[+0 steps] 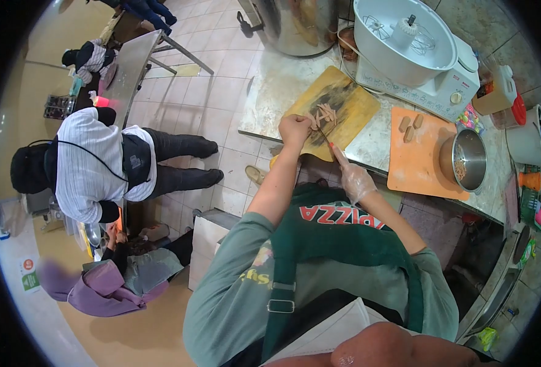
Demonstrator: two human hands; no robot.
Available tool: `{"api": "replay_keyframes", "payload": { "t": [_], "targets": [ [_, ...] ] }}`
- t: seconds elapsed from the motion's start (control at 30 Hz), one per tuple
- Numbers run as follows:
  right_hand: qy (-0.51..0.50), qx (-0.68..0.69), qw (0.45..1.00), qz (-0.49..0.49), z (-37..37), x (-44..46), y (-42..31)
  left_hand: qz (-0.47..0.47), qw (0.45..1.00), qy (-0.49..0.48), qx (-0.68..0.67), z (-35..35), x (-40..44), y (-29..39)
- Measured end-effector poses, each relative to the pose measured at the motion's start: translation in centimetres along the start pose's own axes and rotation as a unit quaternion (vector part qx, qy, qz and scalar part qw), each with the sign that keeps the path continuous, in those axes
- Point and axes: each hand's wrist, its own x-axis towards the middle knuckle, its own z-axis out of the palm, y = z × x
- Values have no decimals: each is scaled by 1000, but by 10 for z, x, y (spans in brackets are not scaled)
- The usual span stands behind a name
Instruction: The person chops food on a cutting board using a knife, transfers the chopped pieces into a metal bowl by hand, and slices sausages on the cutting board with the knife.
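Observation:
My right hand [357, 183], in a clear plastic glove, grips a knife [325, 137] with its dark blade over the yellow cutting board [357, 116]. Bare, with fingers curled together, my left hand [295, 129] rests at the board's left edge. Its fingertips touch a small pile of pale pink, sausage-like strips [325, 114], beside the blade tip. What the fingers pinch is hidden. Dark stains mark the board's middle. To the right, an orange cutting board [399, 162] bears several short sausage-like pieces [412, 125] and a metal bowl [473, 160] with crumbly food inside.
A white mixer [405, 46] with a large bowl stands behind the boards, beside a tall metal container [298, 27]. At the right are a plastic jug [496, 92] and a white bucket [525, 139]. Co-workers stand at another table left, one in a white striped shirt [87, 159].

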Motion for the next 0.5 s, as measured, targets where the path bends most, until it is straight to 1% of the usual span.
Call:
{"api": "replay_keyframes", "payload": {
  "t": [0.1,0.23,0.33,0.43,0.5],
  "targets": [
    [3,-11,1000,20,-4,-9,1,-7,1000,-5,3,-1,-1,1],
    [34,4,999,10,-7,-3,-4,-25,999,-16,-15,-4,-4,8],
    [16,0,1000,7,-14,14,-17,-26,999,-16,-15,-7,-7,15],
    [0,-34,999,0,-10,31,-20,-22,1000,-11,8,-9,-8,17],
    [50,-58,997,-13,-2,39,-18,-6,1000,-7,0,-5,-4,8]
  ]
}}
